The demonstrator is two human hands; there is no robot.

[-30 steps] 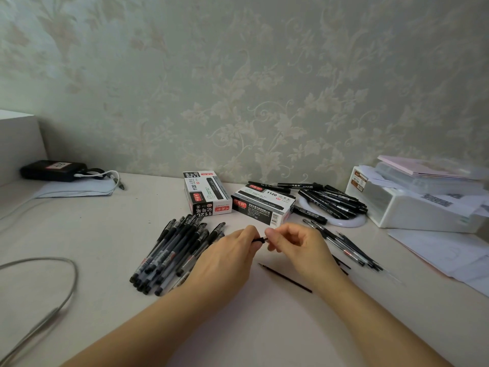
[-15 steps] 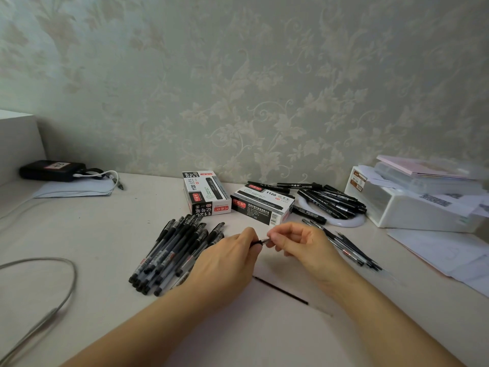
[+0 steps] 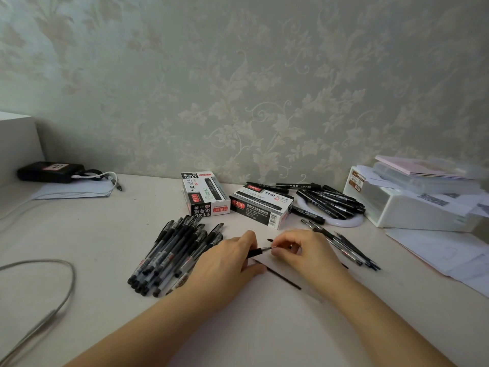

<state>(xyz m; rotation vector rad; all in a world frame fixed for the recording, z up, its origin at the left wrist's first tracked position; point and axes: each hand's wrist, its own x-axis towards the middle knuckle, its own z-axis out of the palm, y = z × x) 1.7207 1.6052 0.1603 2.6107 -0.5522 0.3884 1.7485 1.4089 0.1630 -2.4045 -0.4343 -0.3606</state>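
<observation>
My left hand [image 3: 225,263] grips a black gel pen [image 3: 258,251] whose tip end pokes out toward the right. My right hand [image 3: 304,251] pinches that pen's metal tip with thumb and forefinger. Most of the pen's barrel is hidden inside my left fist. A thin dark refill [image 3: 280,275] lies on the desk just below and between both hands. A tiny black piece [image 3: 270,240] sits on the desk above the pen tip.
A pile of several gel pens [image 3: 172,255] lies left of my hands, and more pens [image 3: 344,247] lie to the right. Two pen boxes [image 3: 203,193] [image 3: 260,205], markers [image 3: 328,200], a white container [image 3: 412,207], papers [image 3: 444,252], a grey cable [image 3: 47,287] and a black device [image 3: 47,171] surround them.
My hands have drawn slightly apart, and the pen's black front section with its metal tip now shows between them. The refill on the desk has stayed where it was.
</observation>
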